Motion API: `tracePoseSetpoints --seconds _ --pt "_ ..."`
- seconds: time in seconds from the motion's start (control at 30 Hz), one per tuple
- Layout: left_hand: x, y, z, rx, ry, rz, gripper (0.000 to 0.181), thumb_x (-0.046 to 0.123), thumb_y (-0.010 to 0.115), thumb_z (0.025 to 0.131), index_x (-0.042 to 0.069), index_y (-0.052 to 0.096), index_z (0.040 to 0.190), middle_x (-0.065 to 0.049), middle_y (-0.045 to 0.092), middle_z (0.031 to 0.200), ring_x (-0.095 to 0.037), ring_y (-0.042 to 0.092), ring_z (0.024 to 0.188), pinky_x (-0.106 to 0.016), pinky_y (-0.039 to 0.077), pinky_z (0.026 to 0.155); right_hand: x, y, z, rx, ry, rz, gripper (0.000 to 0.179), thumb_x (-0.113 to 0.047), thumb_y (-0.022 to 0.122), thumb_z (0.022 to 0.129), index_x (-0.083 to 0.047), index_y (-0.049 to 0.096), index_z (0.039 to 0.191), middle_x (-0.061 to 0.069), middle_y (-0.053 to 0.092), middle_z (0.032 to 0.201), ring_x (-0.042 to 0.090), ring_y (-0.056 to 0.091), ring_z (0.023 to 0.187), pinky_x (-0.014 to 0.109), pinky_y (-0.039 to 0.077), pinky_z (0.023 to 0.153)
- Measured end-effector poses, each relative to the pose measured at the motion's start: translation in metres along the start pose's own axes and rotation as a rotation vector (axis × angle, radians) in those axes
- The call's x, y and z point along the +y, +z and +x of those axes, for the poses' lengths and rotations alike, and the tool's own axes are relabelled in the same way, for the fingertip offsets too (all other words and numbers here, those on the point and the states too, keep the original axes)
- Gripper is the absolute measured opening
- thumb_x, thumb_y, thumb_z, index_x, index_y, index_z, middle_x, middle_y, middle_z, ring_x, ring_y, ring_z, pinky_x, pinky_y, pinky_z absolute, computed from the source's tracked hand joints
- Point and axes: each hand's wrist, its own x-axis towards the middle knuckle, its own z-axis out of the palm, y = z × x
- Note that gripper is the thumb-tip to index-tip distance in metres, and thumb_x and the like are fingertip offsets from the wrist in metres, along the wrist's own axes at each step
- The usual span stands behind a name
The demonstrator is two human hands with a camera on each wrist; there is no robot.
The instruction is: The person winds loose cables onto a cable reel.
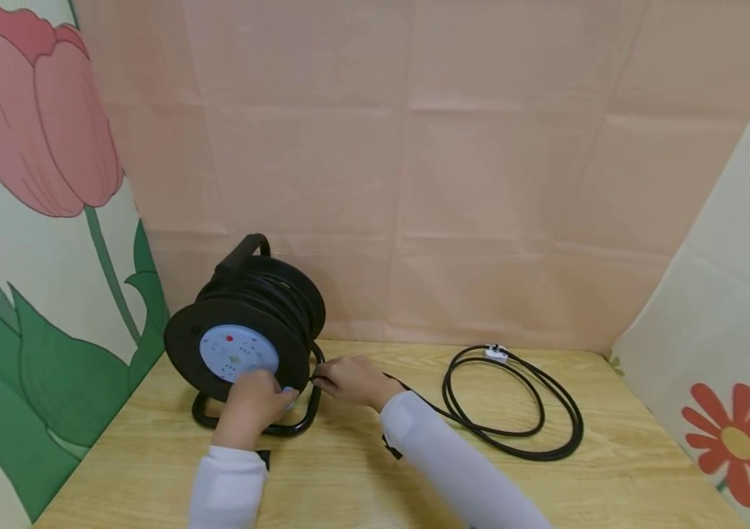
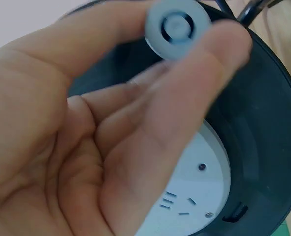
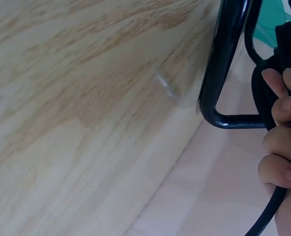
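A black cable reel (image 1: 183,345) stands on the table with a pale blue socket panel (image 1: 219,353) facing me. My left hand (image 1: 252,402) is at the lower right of its front disc. Between thumb and finger it pinches a round light-blue crank knob (image 2: 177,27). To the right of the reel, my right hand (image 1: 353,380) grips the black cable (image 3: 266,216), fingers curled round it close to the drum. Dark windings (image 1: 262,294) fill the drum. From the right hand the cable runs right into a loose coil (image 1: 569,441).
A white plug (image 1: 496,354) lies at the top of the loose coil. The reel rests on a bent black tube stand (image 1: 291,428) and has a carrying handle (image 1: 239,253) on top. Behind the wooden table (image 1: 348,470) hangs a pink backdrop (image 1: 401,184).
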Motion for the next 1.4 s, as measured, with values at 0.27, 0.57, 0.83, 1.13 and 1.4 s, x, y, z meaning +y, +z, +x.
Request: tracePoseSetpoints --seconds 0.27,0.57,0.83,1.13,1.4 --pt "0.001 -0.002 0.000 -0.013 -0.015 0.057 0.039 0.027 0.076 0.090 0.007 0.056 0.063 -0.006 0.055 0.068 -0.022 0.054 0.061 -0.036 0.047 0.057 -0.001 0.002 0.002 -0.046 0.022 0.004 0.021 -0.030 0.056 0.104 -0.021 0.074 0.109 -0.011 0.072 0.094 0.001 0.066 0.075 0.023 0.055 0.065" --pt "-0.003 -0.002 0.000 -0.044 -0.027 0.009 0.044 0.027 0.075 0.091 0.009 0.055 0.056 -0.002 0.055 0.055 -0.017 0.051 0.053 -0.031 0.041 0.052 0.021 -0.014 -0.026 -0.057 0.077 0.180 0.024 -0.037 0.058 0.103 -0.019 0.072 0.094 -0.012 0.065 0.077 0.001 0.054 0.061 0.021 0.048 0.061" --pt "-0.009 -0.001 -0.003 -0.083 -0.046 -0.010 0.046 0.028 0.072 0.093 0.008 0.058 0.054 -0.002 0.058 0.052 -0.016 0.049 0.050 -0.029 0.039 0.050 0.031 -0.024 -0.067 -0.077 0.178 0.394 0.032 -0.042 0.050 0.105 -0.018 0.063 0.089 -0.008 0.056 0.068 0.002 0.044 0.055 0.023 0.043 0.056" --pt "-0.007 -0.001 -0.002 -0.097 -0.047 -0.013 0.046 0.028 0.072 0.093 0.009 0.058 0.054 -0.001 0.056 0.052 -0.016 0.050 0.050 -0.029 0.041 0.051 0.024 -0.027 -0.092 -0.058 0.219 0.391 0.035 -0.048 0.045 0.106 -0.023 0.057 0.085 -0.012 0.045 0.062 0.001 0.039 0.053 0.022 0.039 0.055" --pt "-0.011 -0.001 0.000 -0.105 -0.047 -0.008 0.045 0.030 0.071 0.094 0.009 0.060 0.056 0.000 0.057 0.053 -0.016 0.051 0.051 -0.029 0.041 0.051 0.031 -0.035 -0.117 -0.060 0.296 0.352 0.034 -0.052 0.043 0.105 -0.025 0.054 0.087 -0.013 0.042 0.061 0.001 0.036 0.051 0.022 0.035 0.050"
